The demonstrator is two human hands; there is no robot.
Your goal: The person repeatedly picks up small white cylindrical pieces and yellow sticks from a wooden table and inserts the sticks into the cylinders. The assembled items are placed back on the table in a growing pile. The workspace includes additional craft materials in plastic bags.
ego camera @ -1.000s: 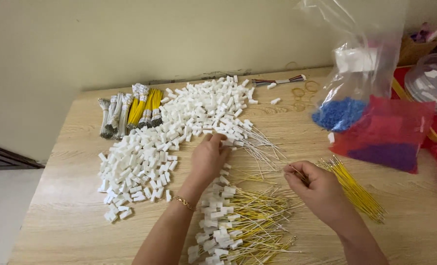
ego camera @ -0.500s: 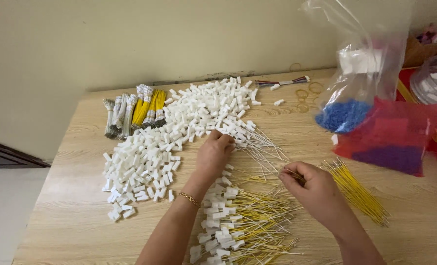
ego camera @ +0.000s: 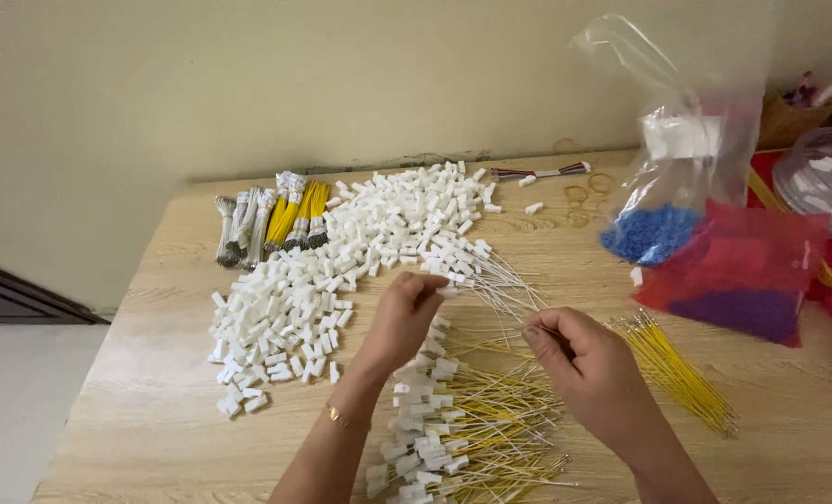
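Connector [ego camera: 447,290], a small white plastic block, sits pinched in the left hand's [ego camera: 405,313] fingertips at the edge of the white heap [ego camera: 341,271] on the counter [ego camera: 154,411]. Right hand [ego camera: 591,366] is closed on thin white wires [ego camera: 504,285] just beside it.

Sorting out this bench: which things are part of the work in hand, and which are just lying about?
In use:
left hand at the white connectors
right hand pinching a wire
white wires
finished yellow-wired pieces
loose yellow wires

Lying about:
bag of blue bits
red bag
rubber bands
tied wire bundles
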